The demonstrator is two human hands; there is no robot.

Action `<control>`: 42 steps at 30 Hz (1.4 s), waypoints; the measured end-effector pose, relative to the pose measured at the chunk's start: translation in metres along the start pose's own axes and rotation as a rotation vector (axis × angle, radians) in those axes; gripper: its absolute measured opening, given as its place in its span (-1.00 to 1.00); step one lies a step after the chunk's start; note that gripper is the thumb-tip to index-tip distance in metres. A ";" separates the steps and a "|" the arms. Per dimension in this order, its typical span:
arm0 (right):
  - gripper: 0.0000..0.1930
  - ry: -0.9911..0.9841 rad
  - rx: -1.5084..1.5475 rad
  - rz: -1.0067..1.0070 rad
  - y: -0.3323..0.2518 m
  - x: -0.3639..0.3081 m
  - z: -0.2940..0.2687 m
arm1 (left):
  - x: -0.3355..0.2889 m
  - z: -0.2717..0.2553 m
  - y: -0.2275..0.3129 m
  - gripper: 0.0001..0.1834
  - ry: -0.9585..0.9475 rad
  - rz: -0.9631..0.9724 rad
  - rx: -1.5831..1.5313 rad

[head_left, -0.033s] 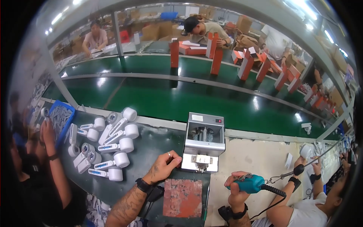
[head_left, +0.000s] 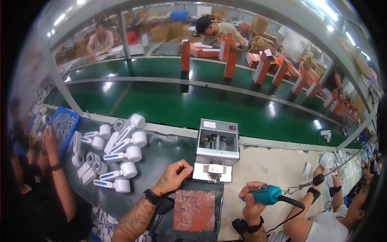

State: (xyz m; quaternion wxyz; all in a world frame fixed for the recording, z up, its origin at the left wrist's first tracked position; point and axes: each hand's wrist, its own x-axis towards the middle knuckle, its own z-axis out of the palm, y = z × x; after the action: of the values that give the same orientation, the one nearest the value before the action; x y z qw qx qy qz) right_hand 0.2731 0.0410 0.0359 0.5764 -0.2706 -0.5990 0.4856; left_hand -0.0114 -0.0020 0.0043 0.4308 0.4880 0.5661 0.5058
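My left hand [head_left: 175,176] rests with curled fingers against the lower left side of a metal screw feeder [head_left: 218,151]. Whatever those fingers might hold is hidden. My right hand [head_left: 253,201] is wrapped round a teal electric screwdriver [head_left: 266,195], which hangs from a hook and cable and trails a coiled black cord. The screwdriver lies roughly level, to the right of the feeder. A worn reddish square pad [head_left: 194,210] lies on the bench between my forearms. Left of my left hand are several white devices [head_left: 128,170] with round heads and flat handles, lying in a loose group.
Beyond the bench runs a green conveyor belt [head_left: 161,103], with several orange-and-white boxes [head_left: 262,70] standing on its far side. A blue tray [head_left: 76,124] of small grey parts stands at the far left, beside a co-worker's arm [head_left: 60,183]. Another co-worker [head_left: 330,226] sits close on the right.
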 end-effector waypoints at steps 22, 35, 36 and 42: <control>-0.53 -0.024 0.011 -0.023 0.001 0.002 0.000 | 0.002 0.000 0.001 -0.79 -0.005 -0.042 -0.082; -0.41 0.018 -0.039 0.045 -0.002 0.001 0.003 | 0.001 0.001 -0.003 -0.78 0.005 -0.011 -0.075; -0.41 0.018 -0.040 0.036 -0.002 0.001 0.003 | 0.001 0.001 -0.003 -0.78 0.011 -0.013 -0.079; -0.40 0.008 -0.041 0.052 -0.004 0.001 0.003 | 0.002 0.000 0.005 -0.79 0.001 -0.024 -0.076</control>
State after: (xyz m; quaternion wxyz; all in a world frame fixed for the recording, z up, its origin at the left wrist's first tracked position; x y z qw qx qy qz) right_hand 0.2707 0.0394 0.0408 0.5604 -0.2996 -0.5992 0.4870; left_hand -0.0108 0.0003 0.0089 0.4549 0.4642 0.5523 0.5220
